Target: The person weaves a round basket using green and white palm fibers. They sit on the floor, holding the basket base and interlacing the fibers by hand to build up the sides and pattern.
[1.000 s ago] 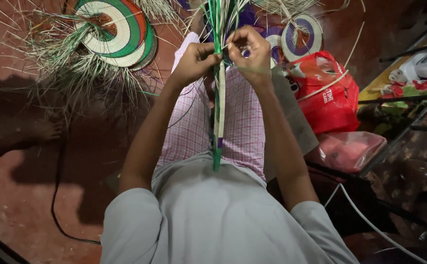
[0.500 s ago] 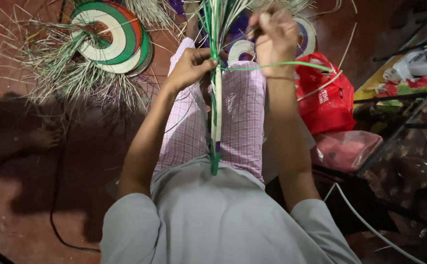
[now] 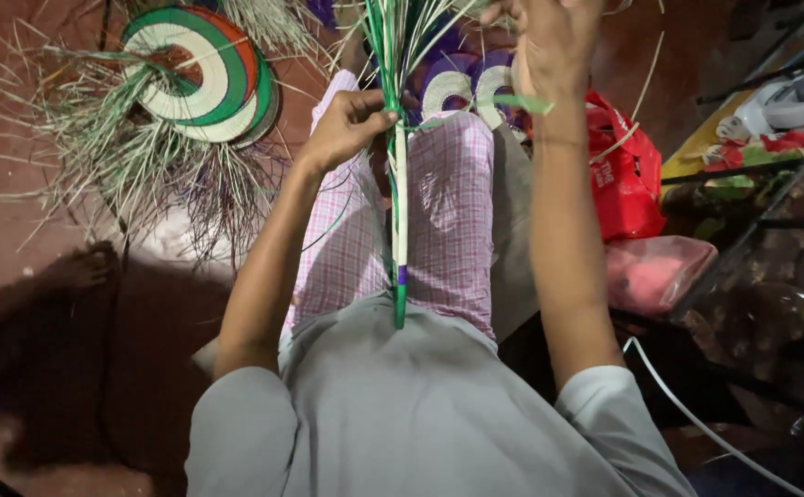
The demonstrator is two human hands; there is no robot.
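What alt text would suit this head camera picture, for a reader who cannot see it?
Seen from above, a seated person's left hand grips a bundle of green and white strips upright over the lap, while the right hand pulls one green strip up and aside. Finished woven fans with ringed colours and a red bag lie on the floor.

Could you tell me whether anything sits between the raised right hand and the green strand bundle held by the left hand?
Nothing visible does: only open air separates the right hand from the bundle gripped by the left hand.

The person wears a light grey short-sleeved shirt [image 3: 420, 414] and a pink-and-white checked lungi [image 3: 448, 221]; forearms bare, no jewellery visible.
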